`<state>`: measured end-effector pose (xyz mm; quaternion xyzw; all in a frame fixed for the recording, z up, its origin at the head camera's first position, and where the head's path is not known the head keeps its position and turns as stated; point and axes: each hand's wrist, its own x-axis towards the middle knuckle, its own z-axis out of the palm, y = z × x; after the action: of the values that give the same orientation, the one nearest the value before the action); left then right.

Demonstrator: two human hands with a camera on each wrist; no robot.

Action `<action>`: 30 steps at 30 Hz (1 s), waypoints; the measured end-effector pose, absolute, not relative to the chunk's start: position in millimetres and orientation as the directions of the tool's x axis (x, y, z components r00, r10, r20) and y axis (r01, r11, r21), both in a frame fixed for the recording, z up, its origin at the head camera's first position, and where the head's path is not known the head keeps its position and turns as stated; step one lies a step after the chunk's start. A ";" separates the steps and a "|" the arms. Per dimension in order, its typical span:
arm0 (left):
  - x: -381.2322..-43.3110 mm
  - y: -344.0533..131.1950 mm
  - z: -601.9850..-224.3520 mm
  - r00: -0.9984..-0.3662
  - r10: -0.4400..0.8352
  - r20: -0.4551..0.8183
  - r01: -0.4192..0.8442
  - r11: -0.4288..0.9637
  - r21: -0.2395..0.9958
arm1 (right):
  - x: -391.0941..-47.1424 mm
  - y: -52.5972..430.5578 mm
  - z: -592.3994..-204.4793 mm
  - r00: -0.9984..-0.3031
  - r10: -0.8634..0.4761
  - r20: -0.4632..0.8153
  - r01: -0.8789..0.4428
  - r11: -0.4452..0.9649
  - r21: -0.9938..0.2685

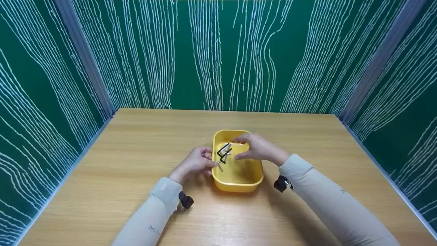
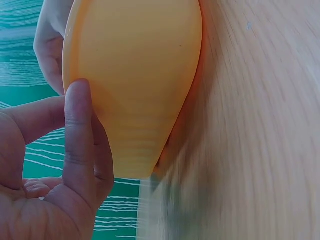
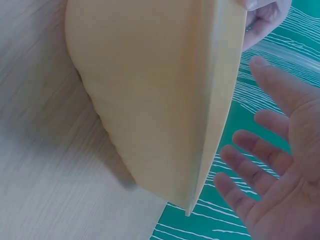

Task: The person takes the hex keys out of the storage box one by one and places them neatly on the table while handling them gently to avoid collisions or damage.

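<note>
A yellow plastic tub [image 1: 238, 187] stands on the wooden table. Several L-shaped hex keys [image 1: 224, 149], some black and some silver, lie in a loose pile along its left side. My left hand [image 1: 195, 161] pinches the tub's left rim, and in the left wrist view the fingers [image 2: 79, 120] show at the rim and outer wall. Over the tub's right side hovers my right hand [image 1: 258, 147], its fingers spread apart and holding nothing. From the right wrist view, those fingers [image 3: 260, 150] appear beside the tub's rim, while the hex keys are hidden behind the wall.
The wooden table [image 1: 136, 143] runs back to green panels [image 1: 184, 68] with white wavy lines, which also rise on both sides. Grey posts [image 1: 85, 54] mark the corners. Tiny pale specks lie just left of the tub's far end.
</note>
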<state>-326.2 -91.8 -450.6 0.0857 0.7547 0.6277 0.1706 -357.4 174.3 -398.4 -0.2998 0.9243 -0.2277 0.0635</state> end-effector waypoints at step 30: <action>-325.9 -93.1 -450.3 -0.924 0.353 -0.146 -0.073 0.212 0.974 | -377.5 159.7 -396.3 -0.747 -0.660 -0.076 -0.560 0.687 -0.463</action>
<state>-325.9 -93.1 -450.3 0.0919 0.7595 0.6208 0.1715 -377.5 159.7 -396.3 -0.3351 0.9107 -0.2101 0.1193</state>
